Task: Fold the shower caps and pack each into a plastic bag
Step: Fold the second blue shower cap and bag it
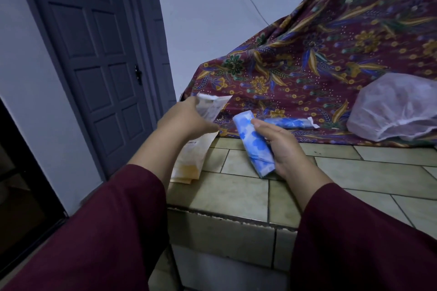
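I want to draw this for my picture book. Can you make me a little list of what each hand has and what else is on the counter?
left hand: holds a clear plastic bag
right hand: grips a folded blue shower cap
already packed: another blue cap in a bag on the patterned cloth
waiting: white shower cap, unfolded
bag pile: on the tiled counter, left edge

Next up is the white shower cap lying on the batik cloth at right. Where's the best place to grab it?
Probably the gathered rim along the white shower cap's lower front edge, approached from the near side. The crown looks puffed and slack, so fingers there would only bunch fabric; the rim faces the person.
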